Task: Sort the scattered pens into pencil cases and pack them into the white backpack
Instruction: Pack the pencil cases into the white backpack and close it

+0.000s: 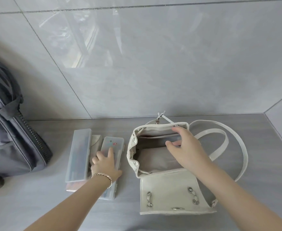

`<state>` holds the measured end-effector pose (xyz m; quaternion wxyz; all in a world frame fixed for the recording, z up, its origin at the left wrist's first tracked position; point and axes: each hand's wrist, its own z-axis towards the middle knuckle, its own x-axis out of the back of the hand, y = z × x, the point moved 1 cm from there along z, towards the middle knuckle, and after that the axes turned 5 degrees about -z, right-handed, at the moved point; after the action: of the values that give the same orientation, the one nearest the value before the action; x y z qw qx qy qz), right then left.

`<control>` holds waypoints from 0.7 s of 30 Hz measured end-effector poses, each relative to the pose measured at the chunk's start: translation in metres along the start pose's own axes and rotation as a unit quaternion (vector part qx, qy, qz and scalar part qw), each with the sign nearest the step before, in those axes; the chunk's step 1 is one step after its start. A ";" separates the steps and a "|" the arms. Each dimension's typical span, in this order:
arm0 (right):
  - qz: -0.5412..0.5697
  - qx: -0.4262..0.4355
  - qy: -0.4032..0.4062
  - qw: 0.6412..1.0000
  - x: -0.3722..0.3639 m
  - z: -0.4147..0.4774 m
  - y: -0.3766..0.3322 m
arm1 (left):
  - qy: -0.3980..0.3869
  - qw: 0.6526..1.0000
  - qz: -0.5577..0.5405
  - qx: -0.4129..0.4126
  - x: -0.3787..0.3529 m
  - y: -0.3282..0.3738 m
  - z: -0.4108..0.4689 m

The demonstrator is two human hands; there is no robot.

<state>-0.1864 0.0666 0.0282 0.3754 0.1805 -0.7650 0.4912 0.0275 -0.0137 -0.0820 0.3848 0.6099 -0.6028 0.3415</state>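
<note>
The white backpack (170, 194) lies on the grey surface with its flap folded toward me and its mouth wide open. My right hand (185, 147) holds the back rim of the opening, thumb inside and fingers over the edge. To its left lies a translucent pencil case with stickers (113, 141). My left hand (103, 164) grips this case across its width, index finger flat on the lid. A second, longer translucent pencil case (79, 152) with pens inside lies further left. Between the two cases a beige pouch (96, 142) shows.
A large grey bag (8, 130) with a dark zipper stands at the far left. The backpack's white straps (223, 139) loop out to the right. A tiled wall rises right behind the surface. Something pinkish (71, 188) sticks out under the longer case.
</note>
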 end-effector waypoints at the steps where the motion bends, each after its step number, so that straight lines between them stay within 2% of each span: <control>1: 0.012 -0.007 -0.007 1.000 0.002 0.000 0.000 | -0.005 0.999 -0.047 0.017 0.006 0.001 -0.001; 4: 0.061 -0.031 -0.026 0.997 0.006 0.008 0.002 | 0.002 0.971 -0.235 0.032 0.039 0.008 -0.011; 7: 0.092 -0.043 -0.032 0.994 0.008 0.017 -0.004 | 0.045 0.940 -0.330 -0.072 0.093 0.025 -0.036; 12: 0.155 -0.029 -0.072 0.985 0.016 0.028 -0.022 | 0.112 0.907 -0.336 -0.226 0.127 0.073 -0.085; 14: 0.215 -0.008 -0.109 0.971 0.020 0.031 -0.024 | 0.128 0.905 -0.311 -0.259 0.115 0.094 -0.094; 17: 0.271 -0.009 -0.125 0.954 0.023 0.033 -0.016 | 0.121 0.918 -0.268 -0.267 0.092 0.113 -0.091; 18: 0.285 -0.020 -0.111 0.952 0.022 0.033 -0.008 | 0.117 0.912 -0.273 -0.283 0.088 0.114 -0.088; 21: 0.335 -0.052 -0.070 0.938 0.019 0.033 0.007 | 0.124 0.860 -0.349 -0.352 0.089 0.099 -0.075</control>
<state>-0.2162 0.0422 0.0308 0.1431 -0.0718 -0.8301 0.5342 -0.0637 0.0125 0.0373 0.7390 0.5571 -0.3781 0.0231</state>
